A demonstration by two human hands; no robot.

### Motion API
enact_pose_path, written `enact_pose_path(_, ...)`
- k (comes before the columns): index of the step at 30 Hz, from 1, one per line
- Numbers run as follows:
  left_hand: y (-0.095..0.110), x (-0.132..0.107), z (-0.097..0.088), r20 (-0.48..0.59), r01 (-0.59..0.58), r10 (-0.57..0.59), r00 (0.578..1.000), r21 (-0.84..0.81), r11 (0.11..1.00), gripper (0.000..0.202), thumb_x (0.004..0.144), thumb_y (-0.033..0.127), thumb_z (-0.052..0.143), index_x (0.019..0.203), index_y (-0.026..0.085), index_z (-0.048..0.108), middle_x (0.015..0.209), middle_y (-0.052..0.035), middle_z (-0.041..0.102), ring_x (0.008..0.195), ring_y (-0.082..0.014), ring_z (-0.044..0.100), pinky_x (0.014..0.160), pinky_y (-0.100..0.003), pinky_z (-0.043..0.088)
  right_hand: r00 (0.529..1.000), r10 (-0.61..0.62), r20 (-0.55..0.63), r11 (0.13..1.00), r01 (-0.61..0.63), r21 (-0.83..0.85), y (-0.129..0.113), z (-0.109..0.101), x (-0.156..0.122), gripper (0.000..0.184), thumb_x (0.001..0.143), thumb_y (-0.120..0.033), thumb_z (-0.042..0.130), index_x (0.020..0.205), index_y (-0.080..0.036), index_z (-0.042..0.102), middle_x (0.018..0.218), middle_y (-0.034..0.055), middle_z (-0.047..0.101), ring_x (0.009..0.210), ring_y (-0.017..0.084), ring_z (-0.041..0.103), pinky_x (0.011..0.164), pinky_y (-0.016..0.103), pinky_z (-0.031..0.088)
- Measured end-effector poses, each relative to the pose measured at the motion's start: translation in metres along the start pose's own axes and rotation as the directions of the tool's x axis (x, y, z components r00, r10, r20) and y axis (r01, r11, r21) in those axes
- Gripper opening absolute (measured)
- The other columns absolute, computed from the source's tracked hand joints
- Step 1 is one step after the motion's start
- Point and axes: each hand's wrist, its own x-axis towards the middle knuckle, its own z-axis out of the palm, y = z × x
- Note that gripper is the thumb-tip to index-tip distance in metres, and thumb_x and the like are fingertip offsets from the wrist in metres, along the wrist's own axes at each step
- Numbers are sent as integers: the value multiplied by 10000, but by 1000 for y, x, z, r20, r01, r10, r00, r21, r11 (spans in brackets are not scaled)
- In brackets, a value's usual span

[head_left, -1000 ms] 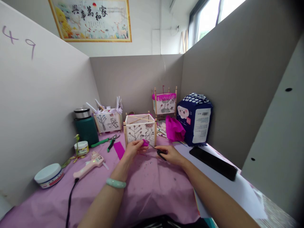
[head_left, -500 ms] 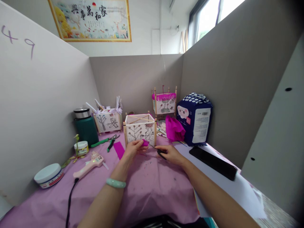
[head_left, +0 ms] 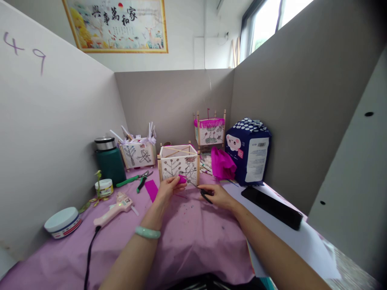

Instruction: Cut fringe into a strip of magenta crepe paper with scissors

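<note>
My left hand pinches a small folded piece of magenta crepe paper between thumb and fingers. Closed around the dark handles of a pair of scissors, my right hand points the blades left toward the paper. Whether the blade tips touch the paper is hard to see. Just behind both hands stands a box lantern with wooden corner sticks and white panels drawn with plants. A flat magenta strip lies left of my left hand.
Left are a pink glue gun with a black cord, green-handled pliers, a green thermos and a white-lidded tub. Right are crumpled magenta paper, a blue package and a black phone. Partitions enclose the table.
The magenta paper in my left hand has shifted slightly left and up, away from the scissors. My right hand with the scissors stays almost in place.
</note>
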Motion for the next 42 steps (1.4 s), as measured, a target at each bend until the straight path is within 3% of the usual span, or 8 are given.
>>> enact_pose_path(6,0,0,-1,-12,-28,27,1000,-25,999,142,799,230,688,795,92,653,702,-101,718,637,-164,700,612,-241,577,1000,-10,15,1000,10,3,0,0,0,487,714,-376,699,1147,-154,679,961,77,715,835,213,648,716,293,517)
enact_pose_path(15,3,-6,4,38,31,-31,999,17,999,106,806,189,672,776,89,656,712,-109,718,643,-169,699,591,-236,563,1000,-16,1,1000,16,-3,0,-1,0,479,721,-358,691,1156,-160,676,979,84,719,908,247,650,772,332,528)
enact_pose_path(42,1,-6,3,56,32,-33,998,21,999,139,807,216,679,832,81,654,724,-121,721,671,-183,708,619,-245,570,1000,-9,13,999,9,45,-7,0,-2,501,721,-375,689,1161,-136,666,925,71,718,755,188,645,678,277,502)
